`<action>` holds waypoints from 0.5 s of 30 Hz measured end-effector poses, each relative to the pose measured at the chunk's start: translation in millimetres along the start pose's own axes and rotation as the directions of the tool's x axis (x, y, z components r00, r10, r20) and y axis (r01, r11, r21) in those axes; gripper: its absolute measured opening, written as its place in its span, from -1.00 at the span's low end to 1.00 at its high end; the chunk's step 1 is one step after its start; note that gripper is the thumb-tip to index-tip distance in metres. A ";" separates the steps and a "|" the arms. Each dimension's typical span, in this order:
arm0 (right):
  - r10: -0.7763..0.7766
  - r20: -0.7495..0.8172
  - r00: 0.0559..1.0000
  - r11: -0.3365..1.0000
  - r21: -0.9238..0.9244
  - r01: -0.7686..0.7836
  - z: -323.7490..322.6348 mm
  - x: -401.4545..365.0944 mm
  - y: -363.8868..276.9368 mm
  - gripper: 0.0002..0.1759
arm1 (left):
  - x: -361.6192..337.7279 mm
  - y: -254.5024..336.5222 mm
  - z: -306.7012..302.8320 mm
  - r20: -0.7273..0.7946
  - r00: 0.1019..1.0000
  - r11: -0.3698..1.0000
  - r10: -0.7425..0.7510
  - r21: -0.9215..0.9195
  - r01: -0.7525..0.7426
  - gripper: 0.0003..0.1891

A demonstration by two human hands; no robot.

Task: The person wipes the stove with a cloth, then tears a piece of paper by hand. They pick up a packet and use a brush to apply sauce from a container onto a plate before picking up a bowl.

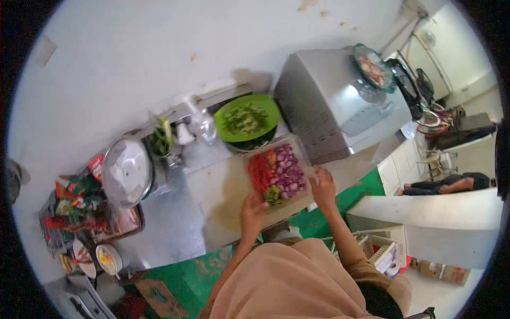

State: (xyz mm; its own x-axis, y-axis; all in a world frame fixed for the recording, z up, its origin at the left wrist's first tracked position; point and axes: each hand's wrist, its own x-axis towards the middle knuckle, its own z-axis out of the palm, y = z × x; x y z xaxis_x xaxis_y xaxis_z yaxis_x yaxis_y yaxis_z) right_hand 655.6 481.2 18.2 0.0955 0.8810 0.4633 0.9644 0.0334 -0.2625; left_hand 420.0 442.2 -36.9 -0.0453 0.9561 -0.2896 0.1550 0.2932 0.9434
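A clear plastic container (246,154) lies at the counter's front edge. Red chillies (258,173) fill its left side and peeled shallots (289,171) its right, with cut green chillies (273,195) at the near end. My left hand (253,213) is closed on the container's near left corner, its fingers partly blurred. On the opposite side, my right hand (323,188) grips the right edge with bent fingers. Just beyond the container, a green colander (222,136) of chopped greens (246,119) rests on a dark bowl.
A large metal appliance (324,101) stands right of the colander, a glass bowl (392,80) of pale food on top. To the left are a round metal pot (109,178), several packets (79,194) and a white cup (110,259). A person (451,184) is at far right.
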 end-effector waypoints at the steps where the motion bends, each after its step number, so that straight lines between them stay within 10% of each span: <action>1: 0.016 -0.014 1.000 1.000 -0.026 -0.016 -19.1 6.1 -1.9 -0.76 | -0.5 -11.4 0.0 -0.005 0.999 0.999 0.033 -0.001 -0.033 -0.47; 3: -0.123 0.017 0.992 0.954 0.277 0.113 -59.9 23.0 -1.3 -0.83 | -2.8 -10.3 -17.0 -0.050 0.999 0.999 0.021 -0.047 -0.023 -0.50; 5: 0.096 0.169 0.981 0.987 -0.147 -0.072 -108.5 53.0 8.8 -0.86 | -3.7 -34.8 -43.0 -0.120 0.992 0.999 -0.036 -0.023 0.033 -0.55; 7: 0.072 -0.211 0.975 0.997 -0.014 -0.076 -132.9 93.3 44.7 -0.90 | -19.9 -23.1 -63.7 -0.214 0.977 0.979 0.017 -0.193 -0.059 -0.60; 9: 0.113 -0.177 0.978 0.988 -0.089 -0.130 -150.1 135.2 91.2 -0.79 | -25.3 -26.6 -83.2 -0.366 0.930 0.989 0.031 -0.123 -0.082 -0.63; 15: -0.158 0.163 0.974 0.901 -0.380 0.210 -139.8 200.7 192.6 -0.49 | -48.1 -34.6 -131.0 -0.481 0.876 0.999 -0.029 -0.049 0.007 -0.66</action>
State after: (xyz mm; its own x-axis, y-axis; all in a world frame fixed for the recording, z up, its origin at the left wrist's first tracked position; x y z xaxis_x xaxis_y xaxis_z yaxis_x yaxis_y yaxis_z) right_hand 895.1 598.4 178.9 -0.0994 0.9295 0.3551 0.9826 0.0355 0.1821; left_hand 287.5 386.4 -34.5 -0.5186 0.8303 -0.2040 0.1065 0.2994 0.9482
